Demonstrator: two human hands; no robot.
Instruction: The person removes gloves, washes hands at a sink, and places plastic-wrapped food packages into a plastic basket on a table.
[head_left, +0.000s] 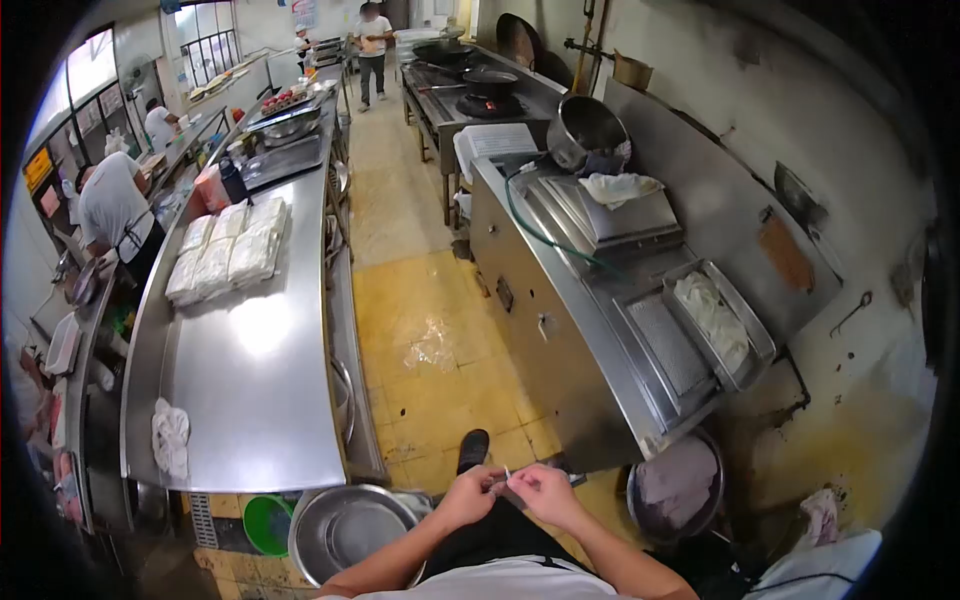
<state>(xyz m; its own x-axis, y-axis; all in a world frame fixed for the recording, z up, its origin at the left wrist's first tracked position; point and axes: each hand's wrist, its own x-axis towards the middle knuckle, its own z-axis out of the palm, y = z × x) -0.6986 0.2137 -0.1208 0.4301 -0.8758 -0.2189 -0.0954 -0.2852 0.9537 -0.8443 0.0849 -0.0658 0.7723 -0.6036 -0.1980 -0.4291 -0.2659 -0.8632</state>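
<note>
Close together in front of my body, my left hand (474, 496) and my right hand (544, 494) have their fingers closed in a pinch. A small, thin white thing (507, 474) shows between the fingertips, too small to name. My right fingers appear to pinch it; what my left fingers hold, if anything, cannot be made out. Below and to the left of my hands stands a large metal basin (308, 525). One dark shoe (474, 446) shows on the floor just beyond them.
On the left, a steel table (250, 400) bears stacked white packages (230, 250) and a crumpled cloth (171, 438). A steel counter (540, 345) with a metal tray (760, 350) runs along the right. A green bucket (266, 524) sits below. A person (372, 45) stands down the aisle.
</note>
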